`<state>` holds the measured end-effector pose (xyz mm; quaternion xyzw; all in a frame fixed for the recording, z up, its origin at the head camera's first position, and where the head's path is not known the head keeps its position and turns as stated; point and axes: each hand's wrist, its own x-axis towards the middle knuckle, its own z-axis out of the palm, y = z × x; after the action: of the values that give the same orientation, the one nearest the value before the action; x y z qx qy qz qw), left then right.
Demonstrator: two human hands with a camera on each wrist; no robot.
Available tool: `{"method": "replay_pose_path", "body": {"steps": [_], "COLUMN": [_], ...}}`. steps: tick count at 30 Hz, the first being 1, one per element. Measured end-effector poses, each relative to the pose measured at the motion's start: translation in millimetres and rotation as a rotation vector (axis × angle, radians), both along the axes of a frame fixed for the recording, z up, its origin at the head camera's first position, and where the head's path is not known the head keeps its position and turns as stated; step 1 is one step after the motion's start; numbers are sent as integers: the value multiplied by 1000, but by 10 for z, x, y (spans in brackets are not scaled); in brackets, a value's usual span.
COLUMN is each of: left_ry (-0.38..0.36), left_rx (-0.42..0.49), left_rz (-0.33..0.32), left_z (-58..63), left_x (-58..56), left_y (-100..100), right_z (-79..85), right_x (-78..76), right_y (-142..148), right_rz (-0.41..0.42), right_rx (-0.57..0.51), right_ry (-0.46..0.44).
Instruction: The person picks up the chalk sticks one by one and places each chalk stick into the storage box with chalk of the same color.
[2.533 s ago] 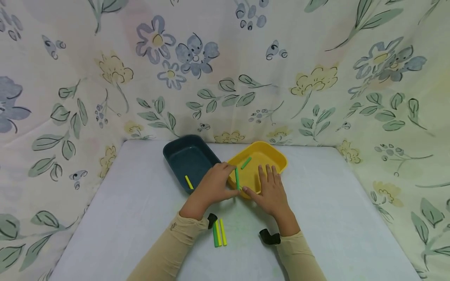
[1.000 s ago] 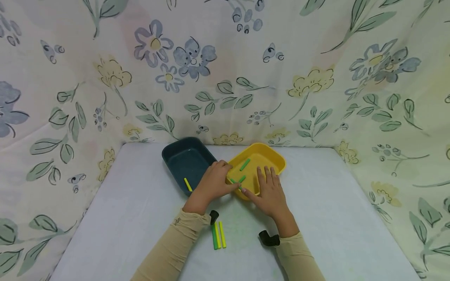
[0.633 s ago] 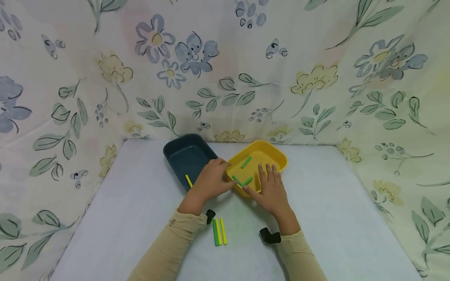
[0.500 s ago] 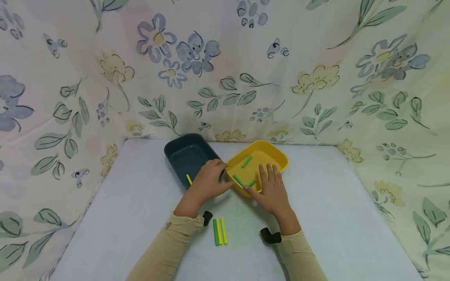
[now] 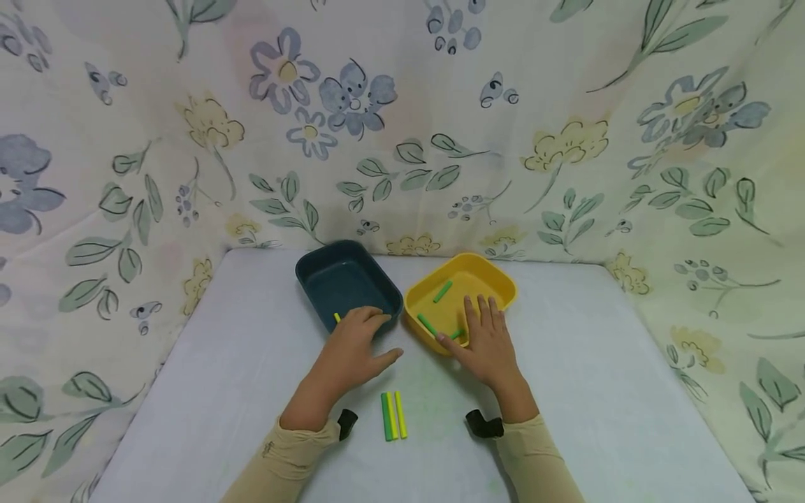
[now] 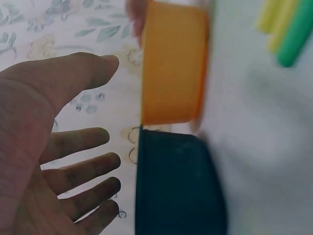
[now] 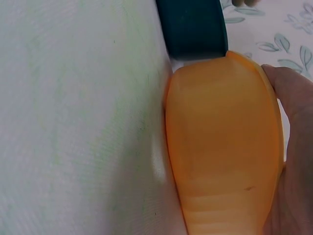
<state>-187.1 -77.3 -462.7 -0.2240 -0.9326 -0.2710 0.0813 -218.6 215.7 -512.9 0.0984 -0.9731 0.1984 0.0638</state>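
Note:
My left hand (image 5: 346,356) hovers by the near side of the dark teal tray (image 5: 342,283), fingers and thumb spread apart. Nothing is held in it; the left wrist view shows a bare palm and loosely extended fingers. One yellow stick (image 5: 337,317) inside that tray is partly hidden behind this hand. My right hand (image 5: 487,349) rests on the near right rim of the yellow tray (image 5: 468,276), with straight fingers over its inside and the thumb on the rim (image 7: 271,112). Green sticks lie in the yellow tray: one farther back (image 5: 442,291), another along the near-left wall (image 5: 426,323), a third (image 5: 457,334) partly covered.
Between the forearms, a green stick (image 5: 386,416) and two yellow sticks, one in the middle (image 5: 393,416) and one on the right (image 5: 401,414), lie side by side on the white cloth (image 5: 597,384). A floral curtain (image 5: 402,126) hangs close behind both trays.
The left hand let go of a green stick, which dropped into the yellow tray, then drew back leftward and nearer. A green stick shifted toward the right thumb. The right hand stayed put.

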Motion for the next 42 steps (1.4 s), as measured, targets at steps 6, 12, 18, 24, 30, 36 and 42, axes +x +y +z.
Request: {"method": "replay_pose_path", "body": {"steps": [6, 12, 18, 24, 30, 36, 42], "left_ry": [27, 37, -41, -135, -145, -198, -276], "left_rx": [28, 54, 23, -13, -33, -75, -124], "left_rz": [-54, -63, -79, -95, -93, -89, -90], "left_z": [-100, -148, -190, -203, -210, -246, -276], "left_x": [331, 510, 605, 652, 649, 643, 642], "left_y": [-60, -81, -89, -112, -123, -159, -182], "right_z": [-21, 4, -22, -46, -26, 12, 42], "right_x": [33, 44, 39, 39, 30, 35, 30], "right_y": [5, 12, 23, 39, 36, 13, -3], "right_rz": [-5, -14, -9, -3, -3, -9, -5], "right_rx": [-1, 8, 8, -4, 2, 3, -1], "right_ry": [-23, -25, -19, -10, -17, -17, -22]}}
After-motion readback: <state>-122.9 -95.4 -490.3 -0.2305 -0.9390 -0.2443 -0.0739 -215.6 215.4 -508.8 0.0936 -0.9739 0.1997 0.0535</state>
